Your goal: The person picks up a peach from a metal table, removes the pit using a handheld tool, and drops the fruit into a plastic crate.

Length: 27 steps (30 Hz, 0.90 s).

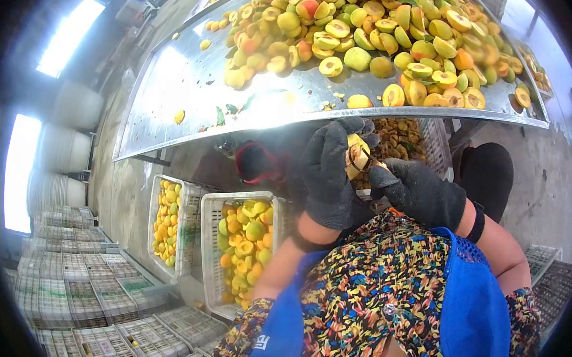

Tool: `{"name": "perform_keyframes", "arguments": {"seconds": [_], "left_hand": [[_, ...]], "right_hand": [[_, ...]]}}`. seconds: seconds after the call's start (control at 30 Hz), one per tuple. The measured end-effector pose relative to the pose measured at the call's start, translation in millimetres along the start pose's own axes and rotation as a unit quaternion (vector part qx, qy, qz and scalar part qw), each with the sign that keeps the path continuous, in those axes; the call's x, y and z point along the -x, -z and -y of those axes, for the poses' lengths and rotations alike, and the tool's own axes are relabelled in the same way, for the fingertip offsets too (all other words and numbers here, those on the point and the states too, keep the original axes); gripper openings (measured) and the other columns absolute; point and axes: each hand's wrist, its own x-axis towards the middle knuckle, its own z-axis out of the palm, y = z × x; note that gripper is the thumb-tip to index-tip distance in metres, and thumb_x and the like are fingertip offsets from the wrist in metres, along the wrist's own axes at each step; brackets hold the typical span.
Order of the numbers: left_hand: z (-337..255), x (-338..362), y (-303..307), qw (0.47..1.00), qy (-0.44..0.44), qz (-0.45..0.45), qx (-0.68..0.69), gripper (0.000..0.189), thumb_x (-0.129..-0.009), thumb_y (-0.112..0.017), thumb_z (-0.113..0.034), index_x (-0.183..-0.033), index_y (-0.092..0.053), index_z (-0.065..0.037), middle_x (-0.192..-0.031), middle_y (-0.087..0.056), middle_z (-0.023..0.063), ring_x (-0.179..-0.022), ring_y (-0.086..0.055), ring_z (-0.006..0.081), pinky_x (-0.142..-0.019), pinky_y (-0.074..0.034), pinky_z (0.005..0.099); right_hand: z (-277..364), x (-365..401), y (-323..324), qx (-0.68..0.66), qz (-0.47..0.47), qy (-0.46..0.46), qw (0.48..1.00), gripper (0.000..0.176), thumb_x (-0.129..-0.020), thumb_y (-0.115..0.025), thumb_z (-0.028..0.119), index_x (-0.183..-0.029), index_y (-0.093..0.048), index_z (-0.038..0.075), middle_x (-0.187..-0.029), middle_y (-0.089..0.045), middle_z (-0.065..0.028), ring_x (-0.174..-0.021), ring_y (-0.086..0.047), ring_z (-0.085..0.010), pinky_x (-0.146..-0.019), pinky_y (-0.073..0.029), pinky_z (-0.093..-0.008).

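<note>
My left hand point(330, 176), in a dark grey glove, is closed around a cut yellow peach point(356, 154) just off the table's front edge. Against the peach's lower right side, my gloved right hand point(419, 187) has its fingers pinched together. A thin dark curved piece shows on the peach near those fingertips; whether it belongs to a tool is hard to make out. Beyond both hands, a large heap of halved and whole peaches point(356, 36) lies on the metal table point(165, 101).
Below the table stands a crate of brownish pits or scraps point(397, 137). At left, two white crates point(207, 254) point(153, 218) hold yellow peaches. Stacked crates point(98, 298) line the far left. Loose peach pieces and a few leaves lie near the table's raised front edge point(264, 125).
</note>
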Motion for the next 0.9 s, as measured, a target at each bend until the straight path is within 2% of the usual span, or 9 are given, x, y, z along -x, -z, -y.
{"name": "perform_keyframes", "arguments": {"seconds": [0.1, 0.23, 0.4, 0.47, 0.57, 0.67, 0.73, 0.8, 0.9], "left_hand": [[30.5, 3.6, -7.8, 0.996, 0.015, 0.070, 0.049, 0.029, -0.097, -0.046, -0.022, -0.105, -0.056, 0.004, -0.095, -0.063, 0.0134, -0.084, -0.064, 0.0216, -0.075, -0.054, 0.0320], [15.7, 4.0, -4.5, 0.980, -0.189, -0.026, -0.064, 0.029, -0.094, -0.051, -0.019, -0.111, -0.052, 0.004, -0.099, -0.062, 0.0132, -0.090, -0.062, 0.0219, -0.074, -0.054, 0.0330], [13.1, -1.2, 0.5, 0.981, -0.184, 0.017, -0.061, 0.029, -0.095, -0.050, -0.021, -0.109, -0.054, 0.004, -0.099, -0.062, 0.0121, -0.089, -0.062, 0.0211, -0.077, -0.052, 0.0332], [11.0, -1.2, 1.1, 0.989, -0.143, 0.018, -0.018, 0.029, -0.096, -0.048, -0.022, -0.105, -0.056, 0.004, -0.097, -0.062, 0.0117, -0.087, -0.062, 0.0206, -0.078, -0.051, 0.0325], [2.6, 1.3, -6.0, 0.992, -0.052, 0.000, 0.113, 0.027, -0.094, -0.050, -0.022, -0.103, -0.058, 0.002, -0.092, -0.063, 0.0121, -0.083, -0.062, 0.0209, -0.073, -0.050, 0.0318], [9.6, -1.9, -7.8, 0.987, -0.156, -0.011, 0.031, 0.024, -0.087, -0.057, -0.018, -0.105, -0.058, -0.002, -0.088, -0.064, 0.0130, -0.079, -0.063, 0.0221, -0.067, -0.051, 0.0324], [5.2, -6.5, -0.7, 0.991, -0.101, 0.052, 0.065, 0.023, -0.089, -0.056, -0.017, -0.104, -0.059, -0.001, -0.089, -0.064, 0.0127, -0.078, -0.064, 0.0212, -0.067, -0.052, 0.0321], [11.9, -5.3, -5.0, 0.950, 0.035, 0.096, 0.295, 0.026, -0.094, -0.050, -0.022, -0.101, -0.060, 0.002, -0.091, -0.064, 0.0128, -0.078, -0.063, 0.0196, -0.070, -0.053, 0.0322], [12.2, -4.1, -5.6, 0.947, 0.060, 0.121, 0.290, 0.033, -0.096, -0.048, -0.026, -0.100, -0.060, 0.004, -0.092, -0.065, 0.0132, -0.077, -0.063, 0.0186, -0.071, -0.054, 0.0318]], "right_hand": [[4.2, -1.1, -0.2, -0.041, 0.028, -0.037, 0.998, 0.044, -0.098, -0.042, 0.037, -0.096, -0.062, -0.002, -0.081, -0.064, -0.0075, -0.075, -0.056, -0.0120, -0.070, -0.047, -0.0295], [-9.2, -1.4, -8.2, -0.037, 0.008, -0.019, 0.999, 0.048, -0.098, -0.040, 0.041, -0.094, -0.061, -0.002, -0.079, -0.063, -0.0061, -0.074, -0.055, -0.0107, -0.068, -0.047, -0.0281], [3.1, 0.4, -5.4, -0.039, 0.035, -0.034, 0.998, 0.048, -0.098, -0.039, 0.041, -0.097, -0.060, -0.002, -0.079, -0.062, -0.0055, -0.070, -0.055, -0.0103, -0.066, -0.048, -0.0290], [2.1, 1.0, -3.7, -0.053, 0.072, -0.043, 0.995, 0.030, -0.088, -0.051, 0.021, -0.107, -0.056, -0.001, -0.085, -0.064, -0.0119, -0.077, -0.061, -0.0203, -0.069, -0.049, -0.0327], [-23.8, -11.7, -16.9, 0.045, -0.029, 0.243, 0.968, 0.039, -0.092, -0.044, 0.035, -0.097, -0.059, -0.001, -0.073, -0.059, -0.0074, -0.062, -0.056, -0.0143, -0.056, -0.044, -0.0275], [-13.9, -4.7, -20.8, -0.006, -0.017, 0.222, 0.975, 0.052, -0.097, -0.039, 0.046, -0.089, -0.061, -0.001, -0.064, -0.056, -0.0031, -0.050, -0.051, -0.0095, -0.045, -0.040, -0.0236], [-3.8, -0.8, -12.8, -0.010, 0.059, 0.157, 0.986, 0.036, -0.087, -0.045, 0.030, -0.104, -0.052, -0.001, -0.070, -0.059, -0.0063, -0.058, -0.055, -0.0165, -0.052, -0.043, -0.0271], [-10.5, -0.7, -0.6, 0.039, 0.118, 0.178, 0.976, 0.056, -0.074, -0.053, 0.007, -0.127, -0.040, -0.001, -0.080, -0.063, -0.0111, -0.072, -0.062, -0.0262, -0.064, -0.048, -0.0325], [-24.5, -2.8, -0.2, 0.009, 0.132, 0.210, 0.969, 0.069, -0.069, -0.055, 0.000, -0.135, -0.035, -0.003, -0.080, -0.064, -0.0114, -0.073, -0.063, -0.0282, -0.067, -0.050, -0.0346]]}}
